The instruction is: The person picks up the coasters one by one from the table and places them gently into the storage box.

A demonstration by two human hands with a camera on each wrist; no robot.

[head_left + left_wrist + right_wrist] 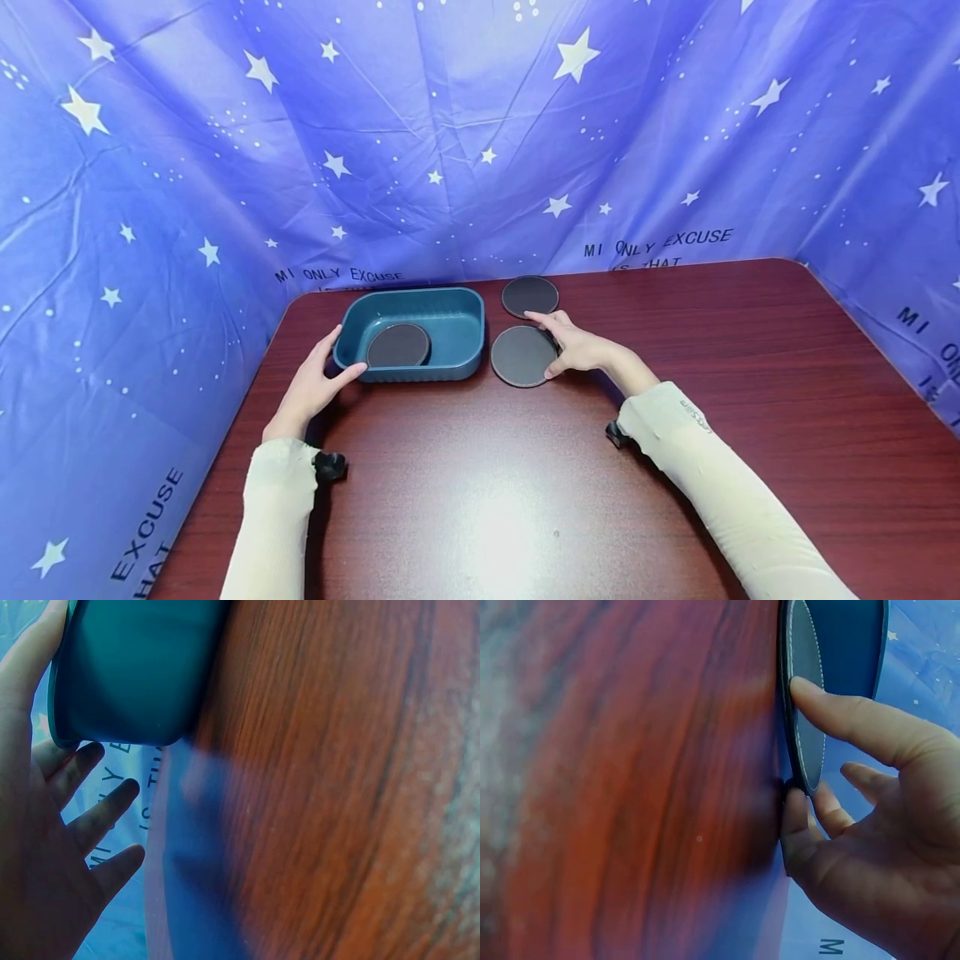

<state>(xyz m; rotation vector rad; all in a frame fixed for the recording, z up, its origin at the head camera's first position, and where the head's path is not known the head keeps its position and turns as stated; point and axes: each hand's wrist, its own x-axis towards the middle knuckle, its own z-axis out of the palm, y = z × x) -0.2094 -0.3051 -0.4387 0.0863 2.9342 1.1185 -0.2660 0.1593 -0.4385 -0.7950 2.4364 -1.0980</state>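
Note:
A teal plastic basin (450, 374) stands at the back left of the table. At its left end my left hand (311, 387) holds the rim, thumb at the front and index finger at the side; the other fingers (116, 871) spread apart. Inside the basin lies a round dark coaster (399, 345). Right of the basin, my right hand (581, 346) pinches the right edge of a second coaster (522, 357), grey with pale stitching. Its thumb (840, 712) presses the coaster's face, with fingertips at the edge. Just behind is a third dark coaster (531, 297).
The dark red wooden table (750, 417) ends at a blue curtain (465, 125) with white stars, which surrounds its back and sides. A small black device (330, 467) is on the left wrist and another (617, 433) on the right.

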